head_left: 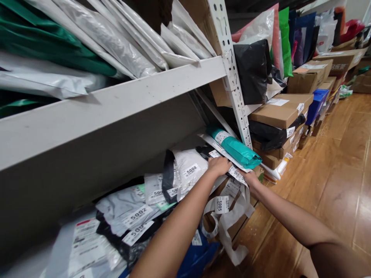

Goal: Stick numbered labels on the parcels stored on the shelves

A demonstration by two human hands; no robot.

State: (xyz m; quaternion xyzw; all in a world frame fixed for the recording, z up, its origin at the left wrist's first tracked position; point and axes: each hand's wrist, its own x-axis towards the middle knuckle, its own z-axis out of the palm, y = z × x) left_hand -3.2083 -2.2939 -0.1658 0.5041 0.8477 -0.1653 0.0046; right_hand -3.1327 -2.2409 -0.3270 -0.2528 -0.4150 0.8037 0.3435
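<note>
My left hand (220,166) is closed on the near edge of a black mailer bag (204,151) with a white label. My right hand (249,179) grips the right end of the same small stack, its fingers partly hidden under a numbered label (237,174). On top of the stack lies a rolled teal mailer bag (236,147), resting on a flat white parcel (213,141). Just left of my left hand is a white parcel (189,164) labelled 5008. Below both hands, a curling label strip (222,204) hangs with a 5005 sticker on it.
More labelled bags, including a grey one (127,214) marked 5002, lie along the lower shelf. The upper shelf beam (116,104) crosses above, loaded with upright mailers. A perforated post (232,77) stands beside stacked cartons (282,110). Wooden floor (327,177) extends to the right.
</note>
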